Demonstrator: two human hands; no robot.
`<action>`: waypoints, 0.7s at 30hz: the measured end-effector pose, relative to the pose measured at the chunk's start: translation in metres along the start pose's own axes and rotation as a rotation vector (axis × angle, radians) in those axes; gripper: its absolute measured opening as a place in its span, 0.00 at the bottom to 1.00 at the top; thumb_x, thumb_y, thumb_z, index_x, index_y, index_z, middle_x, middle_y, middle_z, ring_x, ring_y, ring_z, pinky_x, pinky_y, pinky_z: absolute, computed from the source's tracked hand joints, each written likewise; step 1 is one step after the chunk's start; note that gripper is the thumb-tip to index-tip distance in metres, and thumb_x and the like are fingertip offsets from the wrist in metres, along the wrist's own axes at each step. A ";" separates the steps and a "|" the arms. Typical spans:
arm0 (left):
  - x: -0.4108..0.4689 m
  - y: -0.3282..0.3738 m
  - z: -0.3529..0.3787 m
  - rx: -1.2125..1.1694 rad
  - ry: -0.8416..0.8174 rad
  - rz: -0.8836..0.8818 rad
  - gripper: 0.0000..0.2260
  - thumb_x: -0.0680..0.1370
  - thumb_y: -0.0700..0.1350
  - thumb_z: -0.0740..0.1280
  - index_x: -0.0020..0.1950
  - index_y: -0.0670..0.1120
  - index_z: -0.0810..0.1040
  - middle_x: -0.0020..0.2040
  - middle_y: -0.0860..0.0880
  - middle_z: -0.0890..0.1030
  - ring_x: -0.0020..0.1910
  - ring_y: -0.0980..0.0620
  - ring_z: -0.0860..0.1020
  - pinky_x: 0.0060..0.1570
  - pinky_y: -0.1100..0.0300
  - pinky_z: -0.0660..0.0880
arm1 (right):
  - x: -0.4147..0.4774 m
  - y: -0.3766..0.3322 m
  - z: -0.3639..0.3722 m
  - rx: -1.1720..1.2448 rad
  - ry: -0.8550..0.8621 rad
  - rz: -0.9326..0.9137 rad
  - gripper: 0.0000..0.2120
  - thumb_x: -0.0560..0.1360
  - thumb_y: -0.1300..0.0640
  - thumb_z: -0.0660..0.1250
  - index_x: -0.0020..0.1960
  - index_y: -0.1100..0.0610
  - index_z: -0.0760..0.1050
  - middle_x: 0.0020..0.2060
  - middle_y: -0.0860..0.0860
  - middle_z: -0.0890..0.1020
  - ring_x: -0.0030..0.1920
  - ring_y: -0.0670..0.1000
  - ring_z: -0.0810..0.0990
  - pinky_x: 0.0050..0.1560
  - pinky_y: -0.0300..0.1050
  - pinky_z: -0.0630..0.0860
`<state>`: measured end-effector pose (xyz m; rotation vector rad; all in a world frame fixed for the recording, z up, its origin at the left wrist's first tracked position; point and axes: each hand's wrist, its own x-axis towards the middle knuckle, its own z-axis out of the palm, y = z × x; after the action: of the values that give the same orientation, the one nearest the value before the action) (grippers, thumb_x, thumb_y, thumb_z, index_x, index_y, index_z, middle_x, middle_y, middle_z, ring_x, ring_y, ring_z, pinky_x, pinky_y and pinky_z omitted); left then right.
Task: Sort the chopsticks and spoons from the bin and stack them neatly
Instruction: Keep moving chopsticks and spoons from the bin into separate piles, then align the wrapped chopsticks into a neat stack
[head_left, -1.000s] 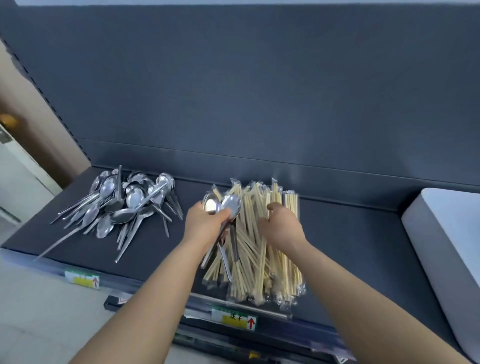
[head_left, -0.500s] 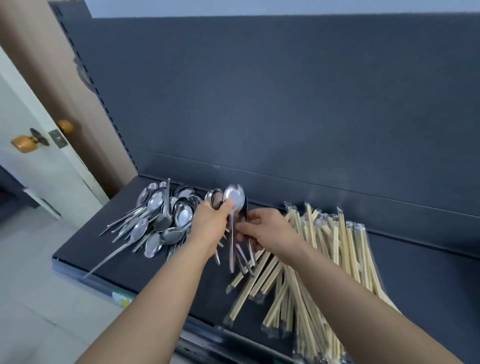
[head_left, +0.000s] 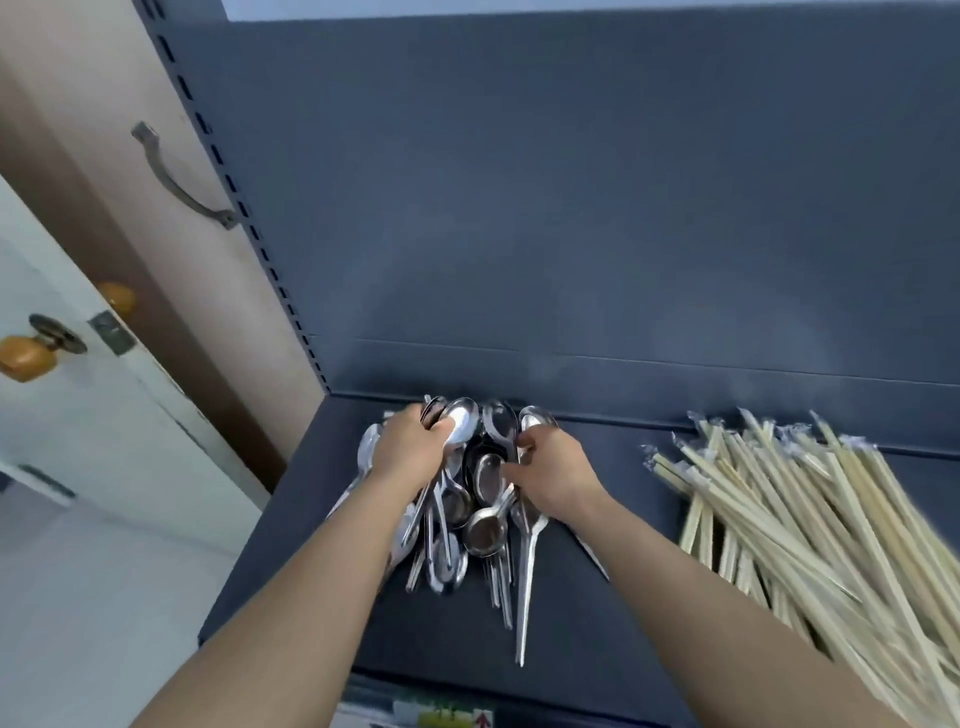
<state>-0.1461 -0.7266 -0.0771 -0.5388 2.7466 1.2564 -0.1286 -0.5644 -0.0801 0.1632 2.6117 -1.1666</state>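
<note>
Spoons (head_left: 485, 530) — glossy steel, oval-bowled, slim-handled — some tight in the left hand (head_left: 410, 448), some in the right hand (head_left: 558, 478).

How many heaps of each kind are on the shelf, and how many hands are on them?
Spoon heap: 1
Chopstick heap: 1
Hands gripping spoons: 2, left hand and right hand
Total: 2 heaps, 2 hands

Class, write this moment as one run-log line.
left hand: grips spoons | right hand: pinches spoon | spoon pile: beneath both hands | chopsticks: heaped apart, untouched
</note>
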 end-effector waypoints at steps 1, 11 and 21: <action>0.003 -0.004 0.001 0.026 -0.014 0.015 0.13 0.78 0.51 0.65 0.54 0.43 0.77 0.47 0.47 0.78 0.45 0.46 0.73 0.42 0.58 0.65 | 0.000 -0.001 0.004 -0.040 0.017 0.008 0.19 0.73 0.55 0.70 0.62 0.59 0.74 0.45 0.53 0.79 0.45 0.53 0.78 0.46 0.43 0.75; 0.010 -0.031 0.004 -0.210 -0.065 0.194 0.14 0.72 0.46 0.74 0.56 0.47 0.80 0.44 0.54 0.76 0.45 0.51 0.76 0.48 0.60 0.71 | -0.016 -0.001 0.023 -0.372 0.180 -0.020 0.08 0.77 0.52 0.64 0.48 0.57 0.70 0.50 0.55 0.77 0.43 0.56 0.76 0.41 0.45 0.70; 0.005 -0.040 0.003 -0.242 -0.027 0.196 0.15 0.72 0.45 0.74 0.58 0.46 0.78 0.48 0.51 0.76 0.40 0.57 0.74 0.39 0.66 0.69 | -0.023 0.001 0.029 -0.424 0.239 -0.045 0.12 0.78 0.51 0.62 0.58 0.57 0.72 0.54 0.55 0.75 0.49 0.58 0.80 0.42 0.45 0.72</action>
<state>-0.1378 -0.7499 -0.1085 -0.2682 2.6956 1.6406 -0.1005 -0.5850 -0.0931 0.1649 3.0167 -0.6110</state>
